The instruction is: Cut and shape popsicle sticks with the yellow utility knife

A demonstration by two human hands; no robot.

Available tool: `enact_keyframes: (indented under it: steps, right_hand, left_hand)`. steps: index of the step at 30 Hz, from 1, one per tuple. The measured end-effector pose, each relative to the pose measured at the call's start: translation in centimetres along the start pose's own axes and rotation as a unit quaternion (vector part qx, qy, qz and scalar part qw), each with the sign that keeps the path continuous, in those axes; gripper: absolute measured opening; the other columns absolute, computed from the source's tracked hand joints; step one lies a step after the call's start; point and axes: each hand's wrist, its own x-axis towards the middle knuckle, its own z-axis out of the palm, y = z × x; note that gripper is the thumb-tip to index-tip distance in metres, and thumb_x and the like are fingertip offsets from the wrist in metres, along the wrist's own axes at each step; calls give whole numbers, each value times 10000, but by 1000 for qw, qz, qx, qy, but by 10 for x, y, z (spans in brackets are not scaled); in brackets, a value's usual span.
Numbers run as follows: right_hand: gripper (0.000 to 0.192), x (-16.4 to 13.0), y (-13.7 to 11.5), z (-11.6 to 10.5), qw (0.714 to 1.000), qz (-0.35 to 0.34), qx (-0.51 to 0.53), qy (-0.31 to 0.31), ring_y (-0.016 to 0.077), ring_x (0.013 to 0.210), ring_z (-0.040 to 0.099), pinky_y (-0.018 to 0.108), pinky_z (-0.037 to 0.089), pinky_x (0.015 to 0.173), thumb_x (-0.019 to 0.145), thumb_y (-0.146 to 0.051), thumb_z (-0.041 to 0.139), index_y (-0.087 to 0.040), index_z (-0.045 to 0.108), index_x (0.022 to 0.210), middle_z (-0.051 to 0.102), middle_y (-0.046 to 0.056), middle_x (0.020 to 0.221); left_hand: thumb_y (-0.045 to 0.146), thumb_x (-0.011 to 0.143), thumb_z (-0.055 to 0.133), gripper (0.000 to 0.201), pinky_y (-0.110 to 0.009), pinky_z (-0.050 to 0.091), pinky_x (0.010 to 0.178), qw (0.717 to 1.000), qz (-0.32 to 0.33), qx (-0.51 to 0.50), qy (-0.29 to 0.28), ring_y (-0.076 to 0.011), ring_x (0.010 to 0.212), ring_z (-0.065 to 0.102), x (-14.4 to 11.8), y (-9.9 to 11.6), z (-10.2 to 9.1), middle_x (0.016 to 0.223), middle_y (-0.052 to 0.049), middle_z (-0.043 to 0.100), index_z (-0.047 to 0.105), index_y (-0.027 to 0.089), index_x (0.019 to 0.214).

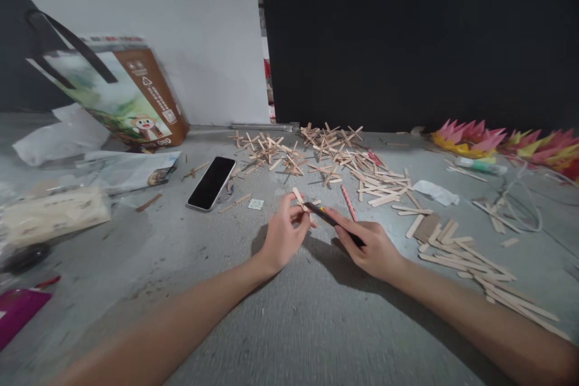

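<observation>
Printed carrier bag [136, 96], upper left of frame: standing, contents not visible. Crumpled white plastic bag [66, 136] beside it: contents cannot be determined. Centre of frame: left hand [284, 235] grips a wooden stick [298, 196]; right hand [374, 246] grips a slim dark tool [326, 216], tip at the stick.

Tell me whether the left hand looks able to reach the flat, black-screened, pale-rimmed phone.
Probably yes: only low things, such as a small pale-green square and thin wooden strip, lie between the left hand and the phone, though that hand holds a pale, flat wooden stick.
</observation>
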Motion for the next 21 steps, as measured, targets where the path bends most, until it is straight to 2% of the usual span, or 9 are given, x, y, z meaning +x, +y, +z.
enact_keyframes:
  steps: [8,18,21]
  right_hand:
    - [519,-5,-21,2,995,8,-94,13,123,459,522,251,361,541,1051,-219,489,-206,548,1566,644,-25,599]
    - [511,-4,-28,-3,996,23,-85,13,102,396,442,242,316,494,1043,-215,493,-194,574,1547,619,-40,547]
    - [512,-5,-27,-3,997,28,-68,13,105,407,453,240,329,496,1042,-226,487,-189,577,1545,625,-34,561]
  left_hand:
    - [195,1012,523,286,-296,532,773,990,33,139,-9,-179,785,755,-5,4,-1,862,-17,775,461,207,1292]
    - [170,1014,500,277,-312,524,802,981,50,186,-14,-196,843,744,-5,2,-3,894,-28,762,498,215,1287]
    - [183,1023,494,259,-309,516,786,983,50,178,-15,-184,793,728,-5,2,-3,875,-16,746,499,219,1279]
